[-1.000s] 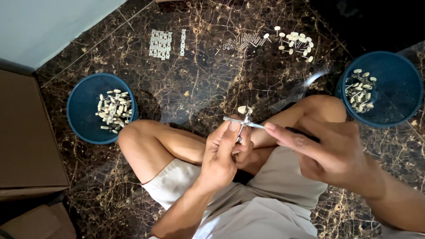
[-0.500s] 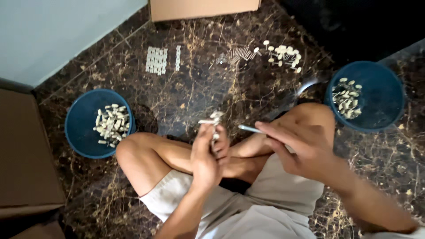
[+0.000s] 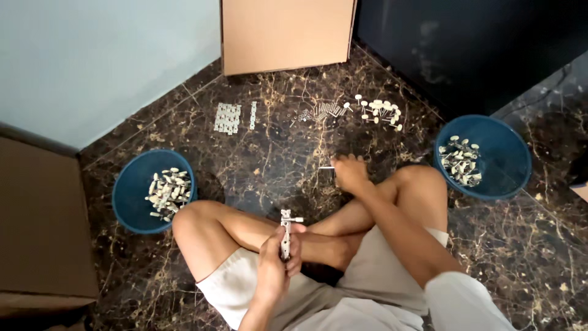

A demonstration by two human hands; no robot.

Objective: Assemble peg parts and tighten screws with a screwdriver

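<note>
Floor [image 3: 275, 153] of dark veined marble, pale wall [image 3: 92, 61].

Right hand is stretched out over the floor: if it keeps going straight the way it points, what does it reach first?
Likely the row of small metal parts on the dark marble floor. The right hand points away from the body toward them; only bare floor seems to lie between, though depth is uncertain.

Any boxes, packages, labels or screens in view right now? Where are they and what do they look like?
Cardboard box: top centre, against the wall, plain brown, flat-faced.
Second cardboard box: left edge, plain brown, only partly in frame.
No labels, signs or screens can be seen.
</note>
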